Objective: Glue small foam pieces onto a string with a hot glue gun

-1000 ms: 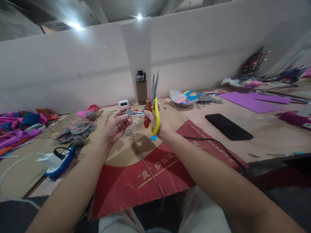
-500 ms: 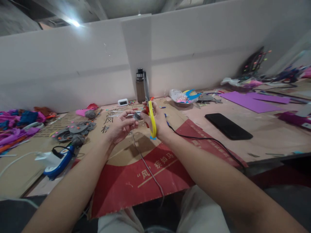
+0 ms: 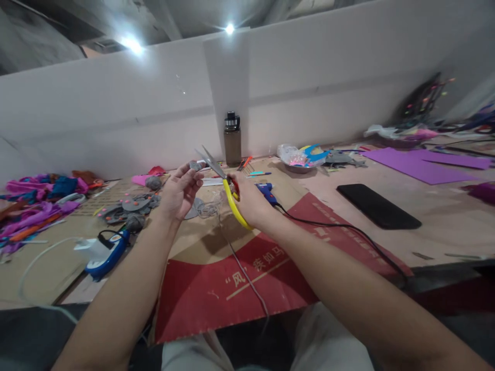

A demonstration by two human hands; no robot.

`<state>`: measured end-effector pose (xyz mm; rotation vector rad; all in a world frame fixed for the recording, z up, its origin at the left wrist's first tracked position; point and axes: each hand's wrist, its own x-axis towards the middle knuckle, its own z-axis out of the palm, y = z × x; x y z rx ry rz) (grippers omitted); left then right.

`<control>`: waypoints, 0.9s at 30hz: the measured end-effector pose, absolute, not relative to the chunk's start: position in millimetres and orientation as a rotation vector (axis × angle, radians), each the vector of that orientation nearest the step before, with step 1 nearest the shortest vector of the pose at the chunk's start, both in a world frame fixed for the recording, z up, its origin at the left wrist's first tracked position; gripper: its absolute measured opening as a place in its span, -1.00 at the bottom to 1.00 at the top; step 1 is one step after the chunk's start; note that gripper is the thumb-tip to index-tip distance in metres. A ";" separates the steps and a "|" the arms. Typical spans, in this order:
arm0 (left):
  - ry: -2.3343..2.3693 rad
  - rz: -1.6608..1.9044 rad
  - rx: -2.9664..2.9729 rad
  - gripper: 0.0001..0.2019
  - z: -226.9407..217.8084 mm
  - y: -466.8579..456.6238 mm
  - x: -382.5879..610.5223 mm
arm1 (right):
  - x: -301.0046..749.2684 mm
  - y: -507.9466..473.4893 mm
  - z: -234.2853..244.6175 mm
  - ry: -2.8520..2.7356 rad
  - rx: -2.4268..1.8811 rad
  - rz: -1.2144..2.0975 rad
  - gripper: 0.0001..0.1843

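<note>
1) Left hand (image 3: 180,189): raised above the cardboard (image 3: 240,306), thumb and fingertips pinching a small grey piece (image 3: 196,165) at their upper end (fine detail too blurred to read)
2) Right hand (image 3: 249,200): fingers curled tight abt the handles of the scissors (image 3: 228,189), yellow on the near loop, bit of red showing in the grip
3) Blades parted, pointing up & away to the L, tips just beside the small grey piece; can't tell from this angle if metal touches it
4) Below hands: cardboard is tan w/ red front area & Chinese lettering; thin cord (image 3: 242,265) runs from nr a grey tangle (image 3: 209,208) down to the front edge
5) R of right hand: blue glue gun (image 3: 266,192), partly hidden, black cable trailing off R; beyond it a black phone (image 3: 378,206), flat on tabletop (image 3: 328,211)
6) Back, nr wall: dark-capped bottle (image 3: 232,147), upright; bowl (image 3: 299,169) to its R w/ clear plastic & blue cutout
7) L side: grey cutouts w/ orange dots (image 3: 133,205), blue power strip (image 3: 112,258) w/ white plug, heap of coloured pieces (image 3: 38,208)
8) Far R: purple sheets (image 3: 417,167), lying flat
</note>
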<state>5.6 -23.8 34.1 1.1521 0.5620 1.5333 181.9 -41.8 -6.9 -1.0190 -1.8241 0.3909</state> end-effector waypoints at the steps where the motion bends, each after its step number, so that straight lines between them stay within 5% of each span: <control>1: 0.551 1.536 1.150 -0.79 34.3 -23.5 4.8 | 181.6 -43.1 -8.1 -1.867 -1.059 0.337 -0.60; 27: 0.529 1.468 1.148 -0.86 33.0 -24.9 6.6 | 188.0 -54.3 -0.1 -2.028 -1.283 -0.089 -0.39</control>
